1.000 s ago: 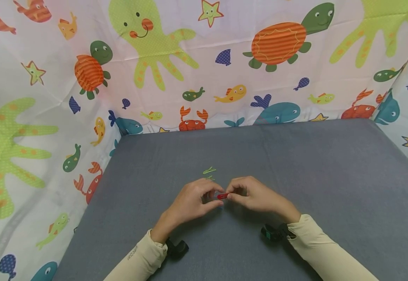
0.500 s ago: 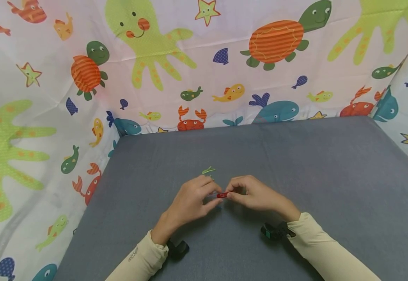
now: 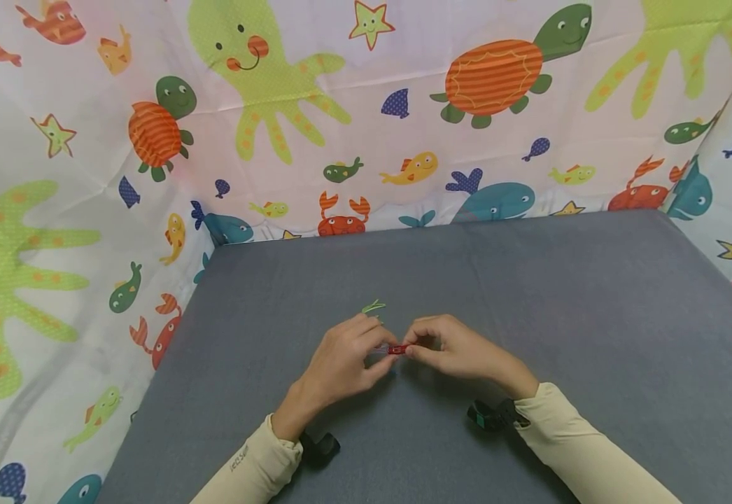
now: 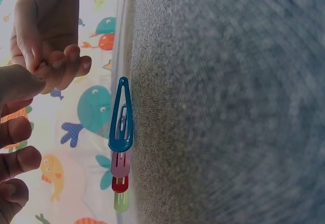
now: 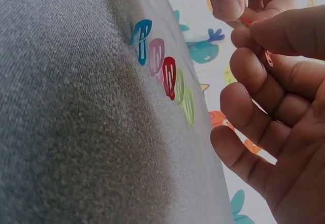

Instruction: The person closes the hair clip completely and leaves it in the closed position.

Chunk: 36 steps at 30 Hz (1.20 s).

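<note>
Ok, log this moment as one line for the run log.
left hand: pinches red hair clip | right hand: pinches same clip | clip row: on grey table | green clip: beyond hands

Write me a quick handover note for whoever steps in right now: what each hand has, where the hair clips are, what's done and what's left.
Left hand: fingertips pinch one end of the red hair clip.
Right hand: pinches the other end of the same clip, just above the grey table.
Row of clips lying on the table beyond the hands: blue clip, pink clip, dark red clip, two green clips.
Done: five clips laid side by side.
Left: probably the held red clip; whether it is snapped open or closed cannot be told.
</note>
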Tool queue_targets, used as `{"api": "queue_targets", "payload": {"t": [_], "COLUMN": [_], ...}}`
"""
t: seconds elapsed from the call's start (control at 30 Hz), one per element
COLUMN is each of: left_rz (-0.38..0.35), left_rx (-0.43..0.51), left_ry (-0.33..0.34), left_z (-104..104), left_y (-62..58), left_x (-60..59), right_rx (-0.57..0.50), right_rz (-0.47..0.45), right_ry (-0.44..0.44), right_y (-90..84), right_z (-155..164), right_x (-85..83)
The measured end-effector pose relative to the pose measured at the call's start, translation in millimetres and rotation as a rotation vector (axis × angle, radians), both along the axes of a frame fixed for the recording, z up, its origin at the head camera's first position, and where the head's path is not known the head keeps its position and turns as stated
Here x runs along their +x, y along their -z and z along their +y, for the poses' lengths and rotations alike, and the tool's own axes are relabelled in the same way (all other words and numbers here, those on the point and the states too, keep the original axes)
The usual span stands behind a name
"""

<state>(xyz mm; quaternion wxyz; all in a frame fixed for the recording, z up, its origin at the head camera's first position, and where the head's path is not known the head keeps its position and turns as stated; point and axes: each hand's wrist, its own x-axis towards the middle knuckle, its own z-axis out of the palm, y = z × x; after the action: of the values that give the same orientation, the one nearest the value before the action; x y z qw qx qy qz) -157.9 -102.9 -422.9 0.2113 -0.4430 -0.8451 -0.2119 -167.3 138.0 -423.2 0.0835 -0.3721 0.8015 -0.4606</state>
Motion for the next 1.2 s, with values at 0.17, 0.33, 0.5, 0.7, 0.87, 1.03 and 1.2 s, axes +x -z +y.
{"api": "queue_targets", "payload": {"t": [0.17,0.33,0.5,0.7,0.87,1.03,1.2], "left_rz": [-0.022,-0.031,-0.063,-0.13,-0.159,-0.171,-0.184], "left_rx": [0.017,0.023,0.041,0.089,0.099,0.1,0.106], "left_ry": [-0.014,-0.026,-0.035,-0.036,-0.045,-0.047,-0.053], "left_z": [0.0,-0.5,-1.4,-1.2,-0.2,1.8,4.1], "left_y": [1.1,1.4,0.9,1.9,2.5,3.0,3.8], "left_x": [-0.5,-0.9,-1.3,-1.6,-1.4,-1.8,-2.7], "right_rx": [-0.011,-0.035,-0.025,-0.047,-0.057,-0.04,-0.01], "right_rz": [0.047,0.101,0.156,0.206,0.242,0.252,0.275], "right_ry": [0.031,0.067,0.087,0.077,0.071,0.072,0.073], "right_y": [-1.0,-5.2,-7.6,-8.0,-6.7,-5.6,-6.0], "right_z": [1.8,4.3,6.4,6.1,6.7,7.9,8.2], "right_x": [-0.4,-1.5,-2.5,-2.9,-4.3,-5.0,-5.2]}}
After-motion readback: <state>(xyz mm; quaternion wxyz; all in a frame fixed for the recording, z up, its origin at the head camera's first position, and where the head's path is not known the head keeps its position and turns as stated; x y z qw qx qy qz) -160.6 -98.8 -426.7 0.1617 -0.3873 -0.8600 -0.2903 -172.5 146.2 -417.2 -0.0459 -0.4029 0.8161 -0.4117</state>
